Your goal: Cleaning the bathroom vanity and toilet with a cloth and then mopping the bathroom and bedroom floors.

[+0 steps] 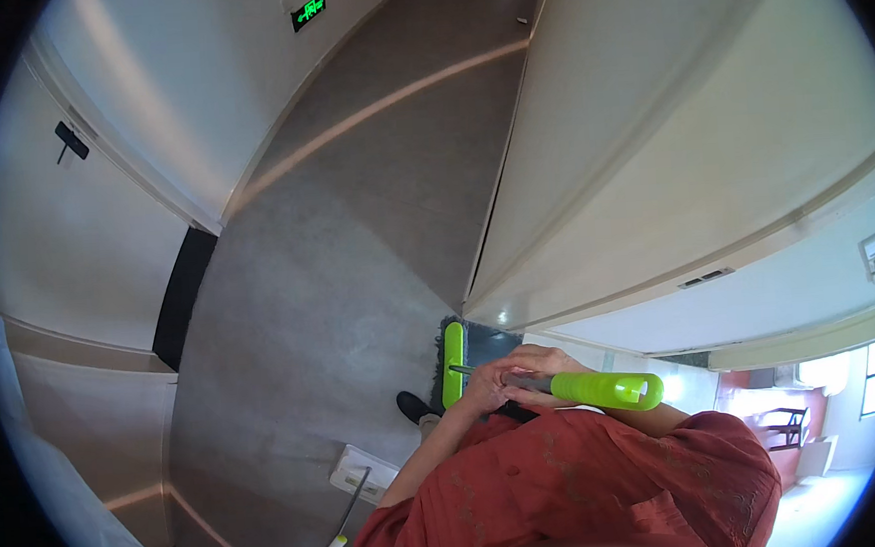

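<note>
A mop with a lime-green head plate [454,359] and a dark grey fringe rests on the floor by a door-frame corner. Its pole rises towards me and ends in a lime-green plastic grip [606,389]. My left hand [487,387] is closed around the grey part of the pole. Beside it, nearer the green grip, my right hand [542,361] wraps the same pole, and the two hands touch. Close to the mop head is my black shoe [413,406]. The fingers partly hide the pole.
A white flat-based tool [352,467] with a thin rod lies on the floor at my left. A white door [80,205] with a black handle [72,141] stands left. A pale wall panel [669,124] runs along the right. Beyond the doorway is a dark chair [791,428].
</note>
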Demonstrator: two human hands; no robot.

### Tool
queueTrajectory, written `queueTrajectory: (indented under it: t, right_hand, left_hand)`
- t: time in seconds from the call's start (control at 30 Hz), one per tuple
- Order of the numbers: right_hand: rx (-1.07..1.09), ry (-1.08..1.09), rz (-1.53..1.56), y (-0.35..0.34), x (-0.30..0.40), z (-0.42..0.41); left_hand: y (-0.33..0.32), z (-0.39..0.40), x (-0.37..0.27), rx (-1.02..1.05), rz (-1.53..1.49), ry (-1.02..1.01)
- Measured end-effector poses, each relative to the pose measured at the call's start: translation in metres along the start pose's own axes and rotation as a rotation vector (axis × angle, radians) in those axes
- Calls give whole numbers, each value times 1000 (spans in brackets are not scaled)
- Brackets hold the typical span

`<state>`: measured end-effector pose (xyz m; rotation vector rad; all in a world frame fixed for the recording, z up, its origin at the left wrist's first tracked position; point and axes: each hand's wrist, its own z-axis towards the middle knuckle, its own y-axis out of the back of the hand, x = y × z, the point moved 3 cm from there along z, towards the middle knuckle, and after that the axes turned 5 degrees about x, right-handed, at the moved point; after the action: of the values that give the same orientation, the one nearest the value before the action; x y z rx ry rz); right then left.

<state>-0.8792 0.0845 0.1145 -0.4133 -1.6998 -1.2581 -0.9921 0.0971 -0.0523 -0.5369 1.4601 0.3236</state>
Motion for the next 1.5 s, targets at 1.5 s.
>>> queueTrajectory:
  t: [1.5]
  right_hand:
    - [-242,120,553,148,-15,-275]
  left_hand:
    - [-184,83,58,30,616,240]
